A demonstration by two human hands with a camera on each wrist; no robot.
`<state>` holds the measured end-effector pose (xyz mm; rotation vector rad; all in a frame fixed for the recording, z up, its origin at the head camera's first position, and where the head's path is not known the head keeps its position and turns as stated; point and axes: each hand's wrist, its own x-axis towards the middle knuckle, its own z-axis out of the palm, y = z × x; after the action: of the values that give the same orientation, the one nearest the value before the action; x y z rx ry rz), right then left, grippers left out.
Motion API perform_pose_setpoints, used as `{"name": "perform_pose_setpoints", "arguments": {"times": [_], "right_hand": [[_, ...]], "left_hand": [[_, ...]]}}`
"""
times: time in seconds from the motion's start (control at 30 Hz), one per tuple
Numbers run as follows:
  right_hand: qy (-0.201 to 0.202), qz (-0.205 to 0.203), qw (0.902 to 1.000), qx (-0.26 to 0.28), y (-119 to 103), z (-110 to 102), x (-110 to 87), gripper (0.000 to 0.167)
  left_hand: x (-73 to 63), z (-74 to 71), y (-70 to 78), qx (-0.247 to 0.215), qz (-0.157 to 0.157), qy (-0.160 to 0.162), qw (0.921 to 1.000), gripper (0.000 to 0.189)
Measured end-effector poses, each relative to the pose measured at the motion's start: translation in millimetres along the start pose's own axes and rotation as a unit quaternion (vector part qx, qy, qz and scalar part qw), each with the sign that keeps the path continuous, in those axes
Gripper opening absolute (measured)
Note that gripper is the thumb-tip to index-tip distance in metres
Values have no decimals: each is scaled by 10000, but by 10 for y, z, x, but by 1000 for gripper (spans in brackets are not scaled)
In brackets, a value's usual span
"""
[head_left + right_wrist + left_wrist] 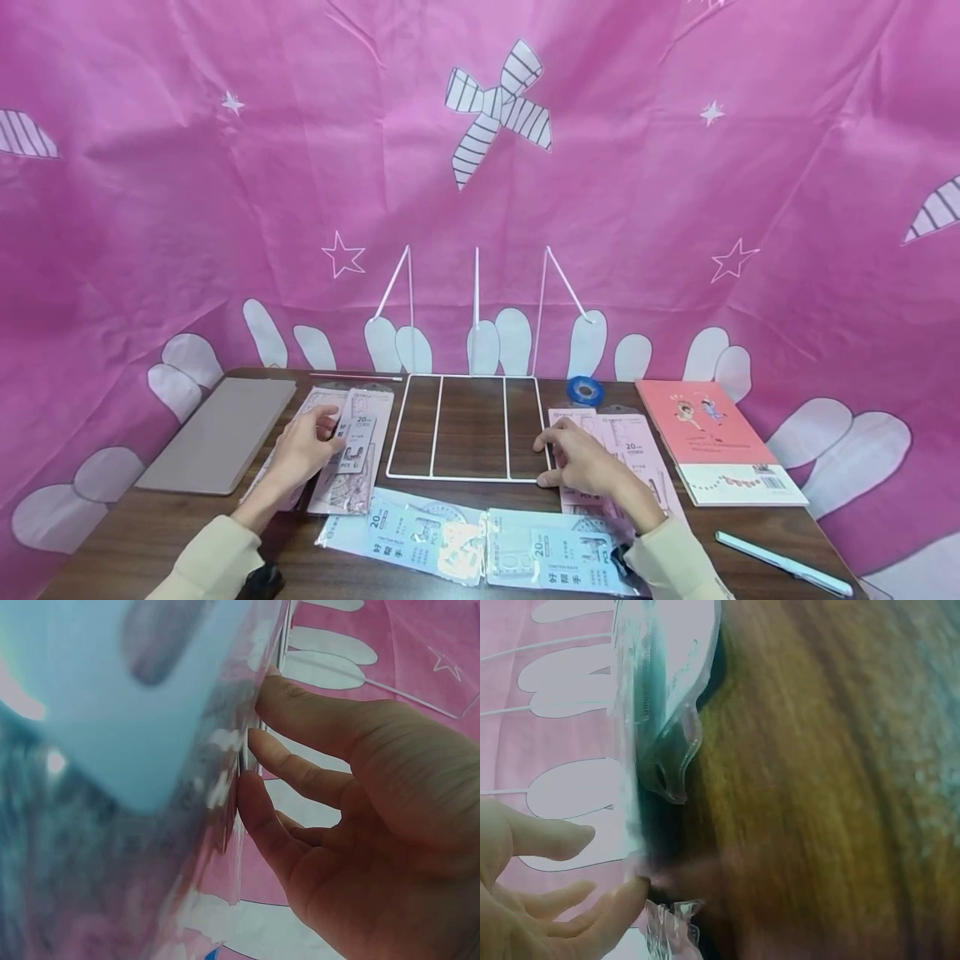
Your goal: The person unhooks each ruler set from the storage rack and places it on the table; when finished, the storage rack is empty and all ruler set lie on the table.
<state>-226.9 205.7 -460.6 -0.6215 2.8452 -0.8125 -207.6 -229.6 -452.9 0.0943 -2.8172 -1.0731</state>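
Note:
My left hand (303,446) is over the pink ruler packets (378,425) on the left, its thumb and fingers apart in the left wrist view. At the right, my right hand (581,458) touches the right side of the white wire rack (468,479) with its fingertips, thumb near the front corner. More pink ruler packets (637,446) lie under and beside that hand. Two light-blue ruler packets (401,533) (540,554) lie end to end in front of the rack, in clear plastic sleeves. Whether the right fingertips also touch a packet I cannot tell.
A grey board or notebook (217,437) lies at the left. Behind the right packets sits a blue tape roll (585,390). A coral book (720,442) and a pale blue pen (783,564) lie at the right. A thin pink stick (356,377) lies along the back edge.

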Motion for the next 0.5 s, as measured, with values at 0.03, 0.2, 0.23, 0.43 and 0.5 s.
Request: {"name": "perform_pose_setpoints", "arguments": {"times": [0.03, 0.2, 0.23, 0.43, 0.5], "right_hand": [[-6, -6, 10000, 0, 1, 0, 1, 39], [-87, -95, 9999, 70, 9, -40, 0, 38], [-96, -116, 9998, 119, 13, -52, 1, 37], [401, -174, 9988, 220, -7, -99, 42, 44], [750, -79, 9971, -52, -34, -96, 70, 53]], "left_hand": [[-4, -5, 3, -11, -17, 1, 10000, 60], [3, 15, 48, -204, 103, 89, 9997, 52], [7, 26, 64, -306, 162, 105, 9993, 50], [100, 123, 188, -711, 649, 118, 9953, 44], [145, 168, 233, -515, 820, 125, 9952, 46]]}}
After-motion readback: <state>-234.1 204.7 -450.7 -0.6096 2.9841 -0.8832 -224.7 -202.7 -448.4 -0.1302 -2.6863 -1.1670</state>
